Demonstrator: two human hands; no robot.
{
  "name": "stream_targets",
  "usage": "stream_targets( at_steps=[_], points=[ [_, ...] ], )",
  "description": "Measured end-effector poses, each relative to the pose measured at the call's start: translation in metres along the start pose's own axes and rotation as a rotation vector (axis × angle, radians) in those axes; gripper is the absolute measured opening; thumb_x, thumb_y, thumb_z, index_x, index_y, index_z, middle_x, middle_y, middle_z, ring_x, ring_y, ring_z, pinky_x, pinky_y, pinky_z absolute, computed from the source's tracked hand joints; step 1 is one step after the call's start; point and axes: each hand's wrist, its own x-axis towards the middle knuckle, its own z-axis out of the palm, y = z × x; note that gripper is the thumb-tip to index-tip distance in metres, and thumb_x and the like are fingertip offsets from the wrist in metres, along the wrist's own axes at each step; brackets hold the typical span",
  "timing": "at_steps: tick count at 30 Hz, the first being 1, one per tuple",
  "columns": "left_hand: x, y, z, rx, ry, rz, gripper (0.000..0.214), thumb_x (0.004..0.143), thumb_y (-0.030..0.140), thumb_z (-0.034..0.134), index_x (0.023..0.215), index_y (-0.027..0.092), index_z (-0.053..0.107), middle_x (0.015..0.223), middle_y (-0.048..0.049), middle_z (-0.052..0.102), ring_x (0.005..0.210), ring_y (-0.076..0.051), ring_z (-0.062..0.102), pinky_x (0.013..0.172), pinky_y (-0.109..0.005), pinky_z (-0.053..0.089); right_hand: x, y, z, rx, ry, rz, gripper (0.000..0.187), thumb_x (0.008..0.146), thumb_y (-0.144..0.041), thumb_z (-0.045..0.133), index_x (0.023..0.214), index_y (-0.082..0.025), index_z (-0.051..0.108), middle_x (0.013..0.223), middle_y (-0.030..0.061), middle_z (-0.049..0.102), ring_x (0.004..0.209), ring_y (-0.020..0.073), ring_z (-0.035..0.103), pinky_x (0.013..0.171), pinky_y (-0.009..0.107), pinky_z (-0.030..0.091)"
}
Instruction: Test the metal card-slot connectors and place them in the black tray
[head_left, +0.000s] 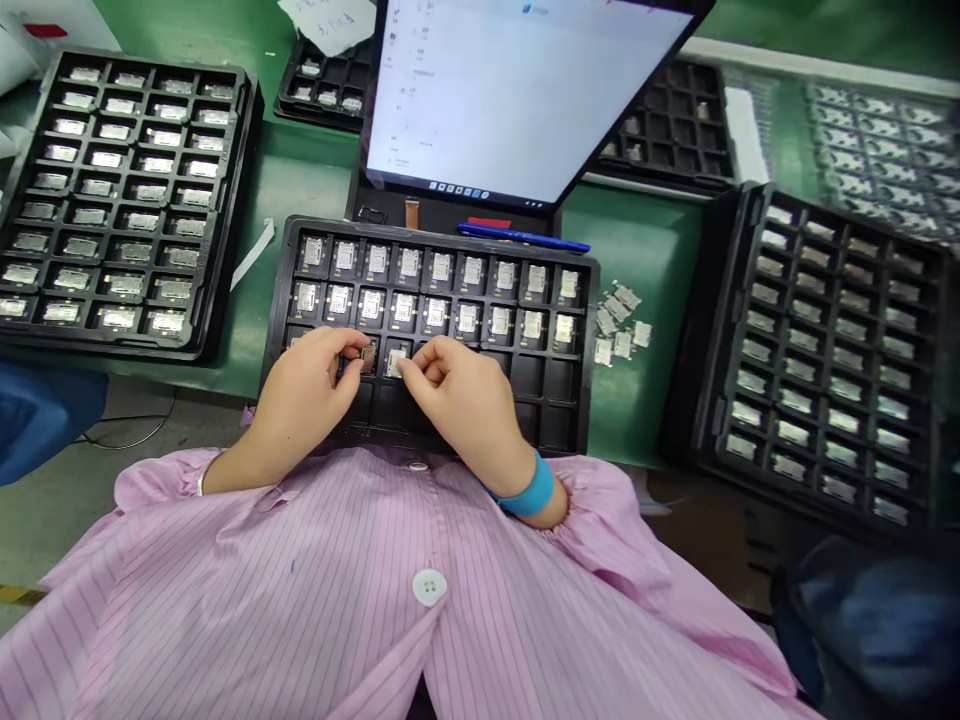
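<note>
A black compartment tray (592,330) lies in front of me, its two far rows filled with small silvery electronic parts. Over the third row, my left hand (304,395) pinches a small brownish-gold part (367,357) between thumb and fingertips. Just to its right, a silvery electronic part (394,362) sits at the fingertips of my right hand (465,395). That hand's thumb and index finger are closed at the part's right edge, and the other fingers are curled in. The left end of the third row is partly hidden by my left hand.
Several loose silvery parts (616,325) lie on the green table right of the tray. Stacked filled trays stand at left (247,130) and right (739,250). Beyond my tray are a laptop (517,90) and a blue pen (525,237). A white strip (253,255) lies left.
</note>
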Motion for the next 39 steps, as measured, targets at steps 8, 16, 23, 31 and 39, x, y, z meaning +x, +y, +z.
stream_targets(
  at_steps=[8,16,23,31,39],
  points=[
    [-0.005,-0.007,0.001,0.071,0.016,0.070,0.019,0.088,0.020,0.057,0.106,0.020,0.064,0.083,-0.0011,0.059,0.082,-0.018,0.059,0.078,-0.030,0.047,-0.014,0.009,-0.001,-0.072,-0.068,-0.222,0.017,0.093,-0.030,0.053,0.091,-0.018,0.065,0.068,-0.0005,0.066,0.060,0.0130,0.058,0.058,0.025,0.035],
    [-0.017,-0.009,0.000,0.038,0.032,0.078,0.018,0.091,0.024,0.056,0.107,0.021,0.065,0.093,-0.0022,0.059,0.076,-0.014,0.056,0.070,-0.027,0.048,-0.037,0.029,-0.014,-0.178,-0.026,-0.448,0.028,0.097,-0.028,0.047,0.108,-0.015,0.068,0.086,0.0055,0.075,0.074,0.0166,0.066,0.068,0.028,0.043],
    [-0.019,-0.012,0.004,0.055,0.033,0.074,0.019,0.091,0.026,0.056,0.106,0.022,0.066,0.099,-0.0035,0.059,0.076,-0.014,0.057,0.067,-0.027,0.049,-0.037,0.026,-0.015,-0.467,-0.048,-0.323,0.039,0.098,-0.038,0.047,0.127,-0.017,0.063,0.072,0.0055,0.073,0.063,0.0192,0.065,0.054,0.030,0.032],
    [-0.019,-0.013,0.003,0.051,0.020,0.071,0.020,0.091,0.029,0.055,0.107,0.022,0.066,0.103,-0.0043,0.060,0.074,-0.014,0.056,0.065,-0.027,0.049,-0.040,0.030,-0.022,-0.483,0.063,-0.152,0.038,0.099,-0.042,0.043,0.110,-0.017,0.071,0.066,0.0044,0.070,0.058,0.0181,0.063,0.051,0.030,0.026],
    [-0.019,-0.012,0.002,0.064,0.019,0.072,0.020,0.091,0.029,0.054,0.107,0.022,0.066,0.101,-0.0044,0.060,0.074,-0.014,0.056,0.064,-0.027,0.049,-0.049,0.040,-0.034,-0.424,0.203,0.072,0.038,0.097,-0.044,0.049,0.105,-0.016,0.073,0.062,0.0042,0.068,0.057,0.0199,0.061,0.053,0.029,0.028]
  ],
)
